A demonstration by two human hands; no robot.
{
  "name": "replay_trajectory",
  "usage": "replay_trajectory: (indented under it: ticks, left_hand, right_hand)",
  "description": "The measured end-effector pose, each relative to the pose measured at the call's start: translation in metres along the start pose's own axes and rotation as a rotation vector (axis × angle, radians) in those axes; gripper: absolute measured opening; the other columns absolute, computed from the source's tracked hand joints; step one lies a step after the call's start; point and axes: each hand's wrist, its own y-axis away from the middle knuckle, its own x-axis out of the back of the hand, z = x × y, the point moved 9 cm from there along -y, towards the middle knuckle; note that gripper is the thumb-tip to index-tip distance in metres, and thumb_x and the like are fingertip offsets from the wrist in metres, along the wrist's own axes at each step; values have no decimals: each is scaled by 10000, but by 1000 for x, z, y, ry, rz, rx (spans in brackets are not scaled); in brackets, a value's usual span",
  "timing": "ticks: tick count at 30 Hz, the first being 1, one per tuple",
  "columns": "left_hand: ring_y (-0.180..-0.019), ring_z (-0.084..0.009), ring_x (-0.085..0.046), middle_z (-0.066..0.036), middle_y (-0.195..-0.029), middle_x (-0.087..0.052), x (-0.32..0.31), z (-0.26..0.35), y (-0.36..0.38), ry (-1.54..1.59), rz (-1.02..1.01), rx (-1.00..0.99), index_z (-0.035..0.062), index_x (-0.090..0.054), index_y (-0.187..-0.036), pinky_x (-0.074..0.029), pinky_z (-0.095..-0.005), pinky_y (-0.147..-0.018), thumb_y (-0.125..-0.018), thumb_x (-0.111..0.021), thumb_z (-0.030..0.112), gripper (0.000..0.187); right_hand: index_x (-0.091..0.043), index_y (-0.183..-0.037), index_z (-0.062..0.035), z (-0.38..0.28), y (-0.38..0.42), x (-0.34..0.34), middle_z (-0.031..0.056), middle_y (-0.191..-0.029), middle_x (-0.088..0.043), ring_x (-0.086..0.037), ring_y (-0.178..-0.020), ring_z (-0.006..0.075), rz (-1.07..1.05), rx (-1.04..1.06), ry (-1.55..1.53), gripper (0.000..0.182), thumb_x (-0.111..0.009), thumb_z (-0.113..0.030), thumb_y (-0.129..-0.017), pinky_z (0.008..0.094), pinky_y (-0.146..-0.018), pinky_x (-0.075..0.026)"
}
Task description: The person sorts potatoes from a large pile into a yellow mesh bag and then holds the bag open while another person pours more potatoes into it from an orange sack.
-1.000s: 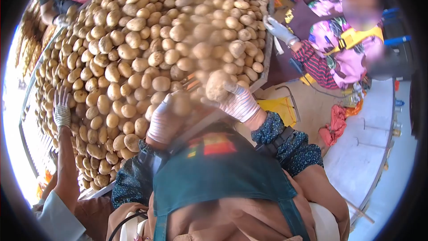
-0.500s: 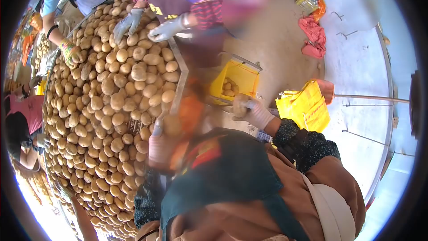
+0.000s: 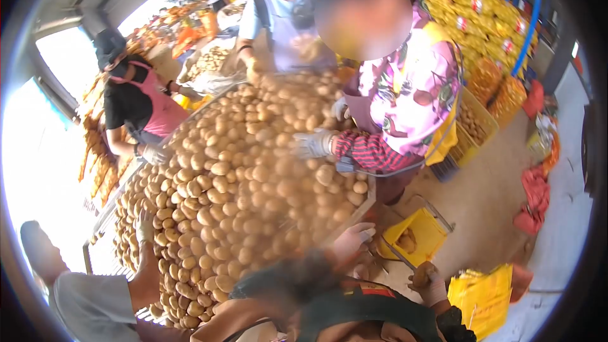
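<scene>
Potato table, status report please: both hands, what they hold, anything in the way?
Left hand gloved, at table corner, grip unclear. Right hand gloved, shut on potato near yellow bag. Co-worker's gloved hand on potato pile.

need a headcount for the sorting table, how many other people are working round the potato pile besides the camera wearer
4: pink apron at far left, pale blue top at the far end, floral top on the right, grey sleeve near left. More may be hidden.

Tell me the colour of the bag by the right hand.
Yellow bag, seen in the head view.
</scene>
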Motion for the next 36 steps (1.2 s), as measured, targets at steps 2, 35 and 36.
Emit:
replay_trajectory:
  ticks: [2, 35, 36]
  left_hand:
    - [-964, -169, -592, -69, -1116, -643, 16, 22, 22, -152, 103, -92, 39, -602, -1273, -507, -308, -795, -962, -627, 233, 367]
    - [-986, -169, -625, -92, -1069, -678, 226, -68, 348, -230, 1259, -514, -37, -658, -1205, -522, -305, -861, -988, -620, 153, 291]
    - [-1008, -181, -627, -106, -1087, -686, 224, -58, 349, -290, 1266, -500, -39, -657, -1215, -498, -312, -918, -987, -614, 160, 306]
  right_hand:
    - [-385, -1405, -188, -3, -14, 1, 216, -1313, -506, -592, -1069, 523, 11, -46, 67, 524, -593, -258, -928, 753, -850, -483]
    - [-525, -1385, -43, 108, -112, -719, 134, -1298, -638, -648, -1016, 224, -765, 413, 1013, 556, -671, -357, -950, 363, -717, -564]
    - [-551, -1355, -29, 119, -106, -696, 126, -1228, -660, -649, -999, 218, -798, 464, 1129, 538, -704, -323, -930, 360, -727, -563]
